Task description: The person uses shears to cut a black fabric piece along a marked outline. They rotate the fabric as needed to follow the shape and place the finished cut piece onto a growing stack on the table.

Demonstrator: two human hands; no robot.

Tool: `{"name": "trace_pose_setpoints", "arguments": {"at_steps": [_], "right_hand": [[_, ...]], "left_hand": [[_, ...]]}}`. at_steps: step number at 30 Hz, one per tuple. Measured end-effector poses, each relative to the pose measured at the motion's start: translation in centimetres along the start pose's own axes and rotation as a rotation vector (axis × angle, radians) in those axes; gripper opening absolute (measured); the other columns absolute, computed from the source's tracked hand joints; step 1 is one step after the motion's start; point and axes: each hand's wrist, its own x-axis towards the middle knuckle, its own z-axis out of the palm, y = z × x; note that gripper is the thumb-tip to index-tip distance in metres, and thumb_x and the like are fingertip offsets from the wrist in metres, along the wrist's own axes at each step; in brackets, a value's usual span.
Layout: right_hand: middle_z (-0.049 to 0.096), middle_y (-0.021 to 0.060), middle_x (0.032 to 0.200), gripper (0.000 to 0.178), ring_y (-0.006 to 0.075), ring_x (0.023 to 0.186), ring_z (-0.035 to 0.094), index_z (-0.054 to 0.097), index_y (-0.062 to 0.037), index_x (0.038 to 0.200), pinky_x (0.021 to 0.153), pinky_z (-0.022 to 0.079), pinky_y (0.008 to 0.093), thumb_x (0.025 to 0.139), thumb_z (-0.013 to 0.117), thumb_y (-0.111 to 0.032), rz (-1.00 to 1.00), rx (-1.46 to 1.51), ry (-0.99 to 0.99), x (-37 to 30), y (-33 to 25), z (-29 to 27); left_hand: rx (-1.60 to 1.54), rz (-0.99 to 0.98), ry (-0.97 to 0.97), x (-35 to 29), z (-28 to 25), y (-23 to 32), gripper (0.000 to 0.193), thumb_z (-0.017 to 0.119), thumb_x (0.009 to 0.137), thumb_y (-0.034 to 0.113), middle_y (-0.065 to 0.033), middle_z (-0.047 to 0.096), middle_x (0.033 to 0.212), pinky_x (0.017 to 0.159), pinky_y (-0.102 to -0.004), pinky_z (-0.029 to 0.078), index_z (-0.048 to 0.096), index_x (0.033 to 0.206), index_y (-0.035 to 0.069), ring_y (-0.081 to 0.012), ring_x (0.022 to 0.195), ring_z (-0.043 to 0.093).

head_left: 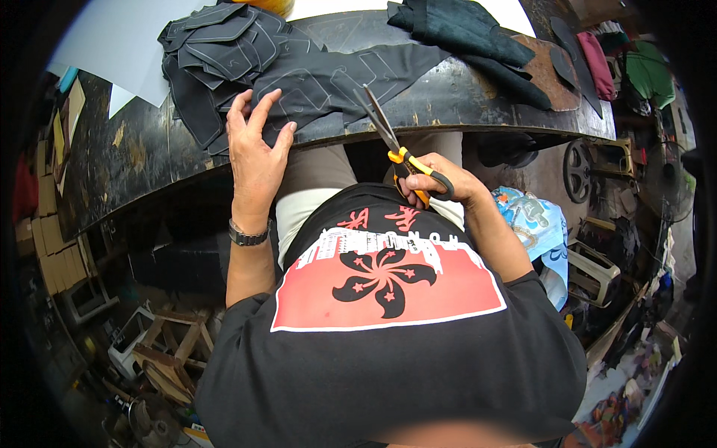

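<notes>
A heap of white-outlined, dark grey fabric pieces [224, 46] and folded blackish-green cloth [467, 37] flank a flat dark grey fabric sheet [317, 78] on the worn black tabletop [131, 153]. The left hand [258, 145], fingers spread, is at the sheet's near edge; the right hand [433, 179] grips yellow-and-black-handled metal scissors [395, 154], blades parted, pointing toward the sheet. The tabletop's surface continues left of the heap.

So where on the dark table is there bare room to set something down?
Mainly the left part of the table, bordered by the white sheet, the pile of black pieces and the near edge. A smaller patch lies between the marked black cloth and the dark folded cloth. It is crowded beyond the left hand and at the right end.
</notes>
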Motion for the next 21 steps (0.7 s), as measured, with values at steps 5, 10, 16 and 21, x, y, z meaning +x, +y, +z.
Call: {"name": "trace_pose_setpoints", "arguments": {"at_steps": [5, 10, 16, 21], "right_hand": [[0.061, 0.0056, 0.07, 0.039, 0.0121, 0.06, 0.061, 0.062, -0.001, 0.084, 0.055, 0.051, 0.0248, 0.081, 0.073, -0.038, 0.068, -0.049, -0.104, 0.4, -0.3, -0.7], [0.061, 0.0058, 0.075, 0.04, 0.0119, 0.064, 0.062, 0.062, -0.0008, 0.087, 0.057, 0.052, 0.0237, 0.08, 0.071, -0.039, 0.13, -0.072, -0.266, 0.7, -0.6, -2.0], [0.061, 0.0059, 0.075, 0.041, 0.0123, 0.065, 0.061, 0.062, -0.0002, 0.087, 0.06, 0.051, 0.0241, 0.081, 0.071, -0.039, 0.134, -0.112, -0.291, -0.3, -0.1, -3.3], [0.061, 0.0054, 0.072, 0.038, 0.0138, 0.063, 0.062, 0.062, -0.0012, 0.085, 0.058, 0.051, 0.0259, 0.084, 0.071, -0.038, 0.179, -0.09, -0.229, -1.6, 1.0, -3.6]], "left_hand": [[-0.309, -0.205, -0.083, 0.5, 0.1, -1.1, 0.054, 0.077, 0.072, 0.005, -0.0093, 0.051, 0.125, 0.083, -0.0276, 0.049, 0.062, 0.124, 0.011, -0.0177, 0.101, 0.059], [-1.013, -0.382, -0.244, 0.3, 1.0, -1.2, 0.048, 0.072, 0.078, -0.003, -0.0064, 0.056, 0.12, 0.083, -0.0216, 0.05, 0.06, 0.124, 0.001, -0.0095, 0.1, 0.058], [-1.077, -0.363, -0.375, 0.0, 1.2, -0.7, 0.044, 0.063, 0.082, -0.002, -0.0072, 0.061, 0.123, 0.092, -0.0235, 0.046, 0.059, 0.126, 0.0, -0.0105, 0.104, 0.058], [-0.979, -0.332, -0.442, 0.0, 1.9, 0.1, 0.044, 0.065, 0.082, 0.001, -0.0062, 0.062, 0.122, 0.094, -0.0239, 0.044, 0.059, 0.126, 0.0, -0.01, 0.106, 0.057]]}}
